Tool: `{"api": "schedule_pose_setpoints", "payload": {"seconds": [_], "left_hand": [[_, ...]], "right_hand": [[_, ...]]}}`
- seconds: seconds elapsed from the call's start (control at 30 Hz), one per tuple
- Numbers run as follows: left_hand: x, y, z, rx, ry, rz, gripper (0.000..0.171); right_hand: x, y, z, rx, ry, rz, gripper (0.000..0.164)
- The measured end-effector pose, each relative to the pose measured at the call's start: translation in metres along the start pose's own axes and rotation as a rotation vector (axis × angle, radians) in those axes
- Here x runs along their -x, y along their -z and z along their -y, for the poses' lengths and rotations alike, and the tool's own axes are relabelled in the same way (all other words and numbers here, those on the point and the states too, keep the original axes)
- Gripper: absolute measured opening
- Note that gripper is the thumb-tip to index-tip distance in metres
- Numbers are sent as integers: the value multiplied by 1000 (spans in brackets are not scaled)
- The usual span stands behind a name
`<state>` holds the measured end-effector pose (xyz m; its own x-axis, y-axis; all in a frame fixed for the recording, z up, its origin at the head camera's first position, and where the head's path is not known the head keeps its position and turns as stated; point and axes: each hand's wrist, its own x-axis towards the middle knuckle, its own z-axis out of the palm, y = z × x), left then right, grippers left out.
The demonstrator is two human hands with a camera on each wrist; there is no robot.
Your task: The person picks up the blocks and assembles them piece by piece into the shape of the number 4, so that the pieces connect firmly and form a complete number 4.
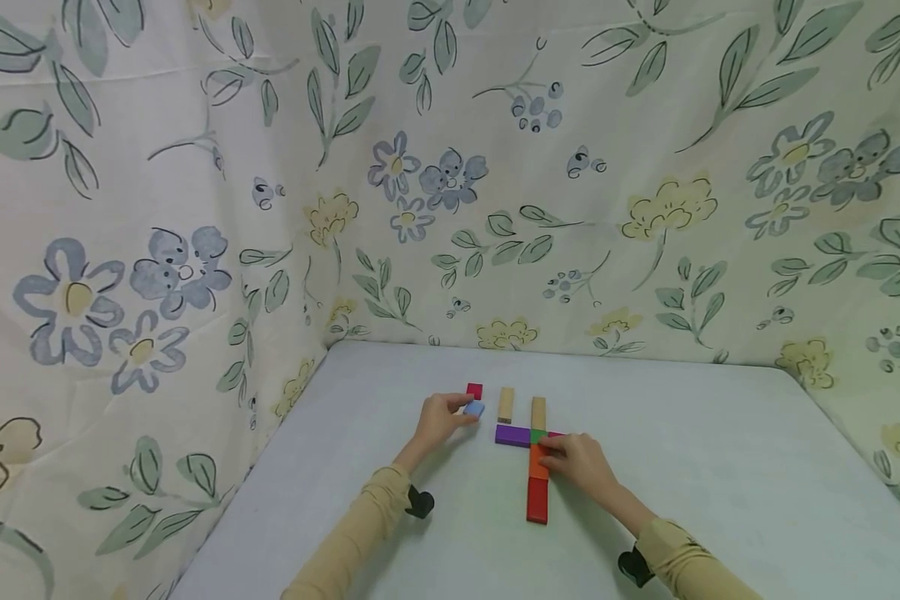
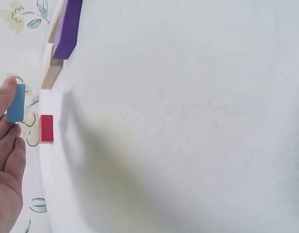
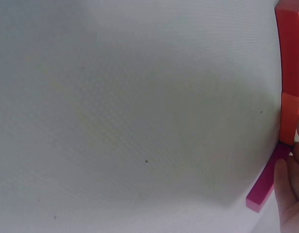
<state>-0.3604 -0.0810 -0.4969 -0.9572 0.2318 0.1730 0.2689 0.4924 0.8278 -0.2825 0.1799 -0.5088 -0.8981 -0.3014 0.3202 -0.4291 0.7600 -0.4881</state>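
In the head view, my left hand (image 1: pixel 438 419) pinches a small blue block (image 1: pixel 474 409) between thumb and fingers. The left wrist view shows this blue block (image 2: pixel 16 103) held above the table. Just behind it lies a small red block (image 1: pixel 475 390). My right hand (image 1: pixel 581 462) touches a cross of blocks with its fingertips, near the green block (image 1: pixel 537 436) at the centre and the orange block (image 1: pixel 539 463). A purple block (image 1: pixel 513 436) forms the left arm. A magenta block (image 3: pixel 267 179), partly hidden by the right fingers, forms the right one.
A natural wood block (image 1: pixel 538 412) tops the cross, and a longer red block (image 1: pixel 537 501) ends it at the front. Another wood block (image 1: pixel 506 404) lies apart, behind the purple one. Floral cloth (image 1: pixel 510 275) hangs behind the white table (image 1: pixel 690 450) and at its left.
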Motion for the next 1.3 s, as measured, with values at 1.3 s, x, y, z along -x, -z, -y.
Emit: {"api": "schedule_pose_setpoints", "payload": {"seconds": [1.3], "left_hand": [[6,-28,11,-19,-42,29,37]], "right_hand": [[0,1,1,-34,-14,13,31]]}}
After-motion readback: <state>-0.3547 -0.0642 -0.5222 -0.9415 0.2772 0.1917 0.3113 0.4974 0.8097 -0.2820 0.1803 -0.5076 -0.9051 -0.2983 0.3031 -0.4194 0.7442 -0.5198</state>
